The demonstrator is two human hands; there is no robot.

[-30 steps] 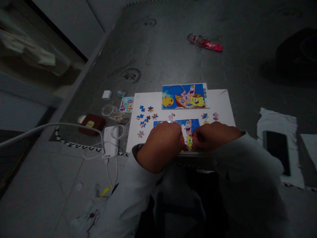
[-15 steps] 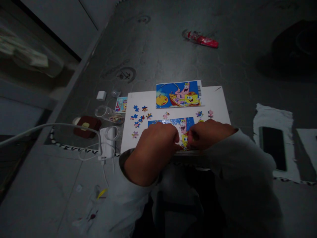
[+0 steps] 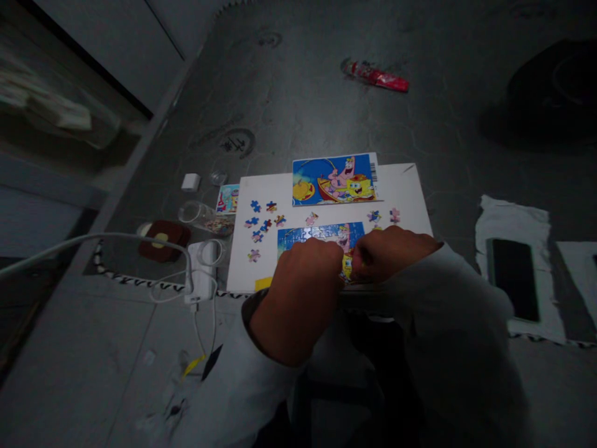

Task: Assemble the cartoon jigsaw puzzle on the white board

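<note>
A jigsaw puzzle (image 3: 291, 236) with a blue cartoon picture lies on a white board (image 3: 401, 186). My left hand (image 3: 303, 292) is curled over its lower middle, knuckles up, and covers part of the picture. At the puzzle's right edge my right hand (image 3: 389, 252) is bent with thumb and fingers pinched. Whatever either hand holds is hidden. Above the puzzle lies a printed picture card (image 3: 333, 179) with the same boat scene. Loose jigsaw pieces (image 3: 257, 236) are scattered on the left of the board, and a pink piece (image 3: 395, 214) lies on the right.
Left of the board are a clear plastic cup (image 3: 200, 214) on its side, a brown case (image 3: 165, 241) and a white power strip (image 3: 203, 274) with cables. A dark phone (image 3: 514, 280) rests on a white cloth (image 3: 494, 214) at right. A red packet (image 3: 377, 76) lies farther back.
My left hand has shifted slightly right and down, uncovering more of the puzzle's left part and a yellow patch on the board's lower edge. My right hand stays nearly in place.
</note>
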